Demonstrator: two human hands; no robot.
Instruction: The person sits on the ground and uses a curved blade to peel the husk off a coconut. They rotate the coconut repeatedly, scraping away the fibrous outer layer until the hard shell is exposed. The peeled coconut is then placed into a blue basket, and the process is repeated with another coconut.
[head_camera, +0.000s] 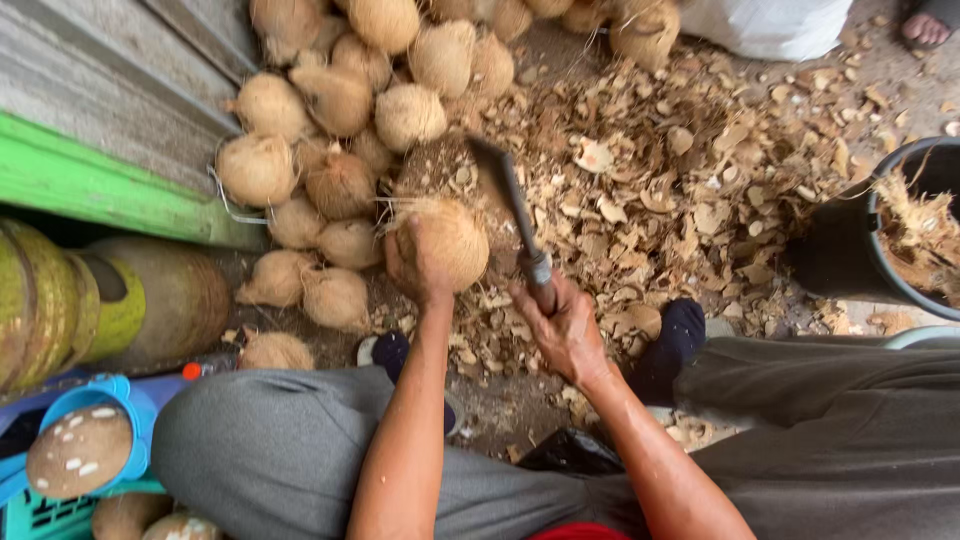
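Coconut (445, 240) sits low over the ground in my left hand (415, 268), fingers wrapped round its near side. My right hand (562, 325) is closed on the handle of a knife (512, 195), its blade just right of the coconut. Behind lies a pile of coconuts (340, 110); shell chips (660, 200) litter the ground to the right. A black bucket (850, 255), cut off at the edge, holds husk fibre. A blue bowl (125, 410) holds another coconut.
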